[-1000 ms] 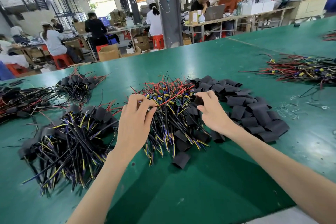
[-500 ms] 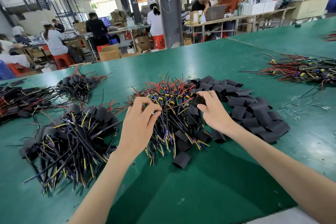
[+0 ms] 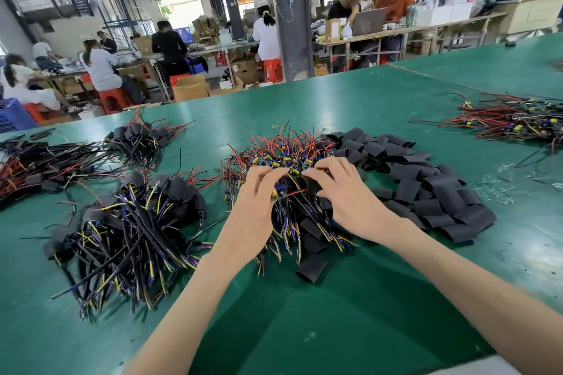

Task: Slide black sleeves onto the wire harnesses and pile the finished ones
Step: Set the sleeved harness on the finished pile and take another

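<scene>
From the head camera, both hands meet over the heap of bare harnesses [image 3: 283,149] in the middle of the green table [image 3: 335,298]. The left hand [image 3: 256,204] has its fingers curled, pinching one wire harness [image 3: 279,193] at its blue-and-yellow component end. The right hand [image 3: 353,201] has its fingertips clamped on a black sleeve [image 3: 311,185]. The sleeve lies just to the right of the pinched component, nearly touching it, so the right hand is the nearer one to feed it on. The harness runs far to near, with its dark, yellow-tipped tails trailing toward the person. The sleeve seems to lie roughly left to right, but where its open mouth faces cannot be told. Loose sleeves [image 3: 426,189] spread to the right, and the finished pile [image 3: 131,222] sits to the left.
</scene>
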The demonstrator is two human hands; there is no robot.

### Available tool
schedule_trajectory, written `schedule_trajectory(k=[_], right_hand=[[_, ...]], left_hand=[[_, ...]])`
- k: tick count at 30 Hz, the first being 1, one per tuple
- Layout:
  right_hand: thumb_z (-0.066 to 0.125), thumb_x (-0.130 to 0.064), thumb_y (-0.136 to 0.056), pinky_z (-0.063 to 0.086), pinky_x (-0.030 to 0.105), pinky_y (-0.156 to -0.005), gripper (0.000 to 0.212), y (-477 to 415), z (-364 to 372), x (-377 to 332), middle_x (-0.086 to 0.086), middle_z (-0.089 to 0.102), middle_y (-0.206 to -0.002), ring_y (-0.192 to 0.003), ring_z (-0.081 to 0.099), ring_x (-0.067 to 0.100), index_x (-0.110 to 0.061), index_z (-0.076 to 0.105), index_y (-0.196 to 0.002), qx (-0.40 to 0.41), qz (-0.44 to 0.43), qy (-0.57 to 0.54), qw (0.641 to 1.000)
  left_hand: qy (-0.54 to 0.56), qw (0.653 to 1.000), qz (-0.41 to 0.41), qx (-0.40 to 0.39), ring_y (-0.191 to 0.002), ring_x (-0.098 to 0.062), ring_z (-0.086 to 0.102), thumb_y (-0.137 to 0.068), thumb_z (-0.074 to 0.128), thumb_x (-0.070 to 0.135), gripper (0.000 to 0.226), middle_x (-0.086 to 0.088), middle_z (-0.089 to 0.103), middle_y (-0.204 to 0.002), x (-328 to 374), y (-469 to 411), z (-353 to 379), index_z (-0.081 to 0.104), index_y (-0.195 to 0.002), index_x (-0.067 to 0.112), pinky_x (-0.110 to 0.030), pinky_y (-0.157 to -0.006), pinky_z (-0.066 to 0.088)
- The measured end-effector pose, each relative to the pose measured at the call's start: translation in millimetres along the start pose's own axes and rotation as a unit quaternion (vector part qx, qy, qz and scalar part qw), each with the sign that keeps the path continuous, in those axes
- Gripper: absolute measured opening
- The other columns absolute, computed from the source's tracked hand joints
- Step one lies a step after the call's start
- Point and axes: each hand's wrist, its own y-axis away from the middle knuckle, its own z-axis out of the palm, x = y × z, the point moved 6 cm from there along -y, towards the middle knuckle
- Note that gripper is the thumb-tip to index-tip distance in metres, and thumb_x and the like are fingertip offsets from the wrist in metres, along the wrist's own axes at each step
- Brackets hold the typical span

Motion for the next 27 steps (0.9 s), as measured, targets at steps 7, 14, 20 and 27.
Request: schedule_trajectory(k=[7,14,20,27], right_hand=[[0.06,0.011,-0.08,0.043,0.038,-0.096,0.052,1,1,-17,0.019,0.045,-0.121,-0.112,0.045,0.033,0.001,0.048,-0.13,-0.029,-0.035,-0.062,0.997],[0.054,0.02,-0.079,0.026,0.008,-0.096,0.053,2,5,-13,0.018,0.041,-0.12,-0.113,0.042,0.029,0.004,0.046,-0.129,-0.049,-0.016,-0.137,0.989],[0.056,0.014,-0.082,0.031,0.023,-0.096,0.043,1,1,-13,0.018,0.045,-0.115,-0.108,0.044,0.031,0.005,0.051,-0.124,-0.049,-0.032,-0.15,0.987],[0.055,0.007,-0.088,0.034,0.028,-0.096,0.039,2,0,-17,0.018,0.046,-0.116,-0.108,0.043,0.031,0.004,0.051,-0.126,-0.059,-0.045,-0.16,0.984]], left_hand=[[0.055,0.998,0.001,0.027,-0.092,-0.011,0.046,-0.081,0.054,-0.015,0.047,-0.007,0.042,-0.117,11,0,-1,0.05,-0.124,0.004,-0.025,-0.082,0.043],[0.108,0.994,0.007,0.019,-0.099,0.002,0.047,-0.084,0.063,0.004,0.035,0.004,0.042,-0.113,17,2,-5,0.051,-0.116,0.01,-0.006,-0.089,0.033],[0.119,0.992,-0.028,0.022,-0.096,0.003,0.047,-0.084,0.064,-0.001,0.036,0.0,0.052,-0.101,10,0,-4,0.051,-0.116,0.011,-0.003,-0.087,0.033],[0.131,0.99,-0.043,0.002,-0.094,0.003,0.049,-0.08,0.069,0.003,0.052,0.012,0.055,-0.096,5,0,0,0.051,-0.121,0.029,-0.003,-0.086,0.031]])
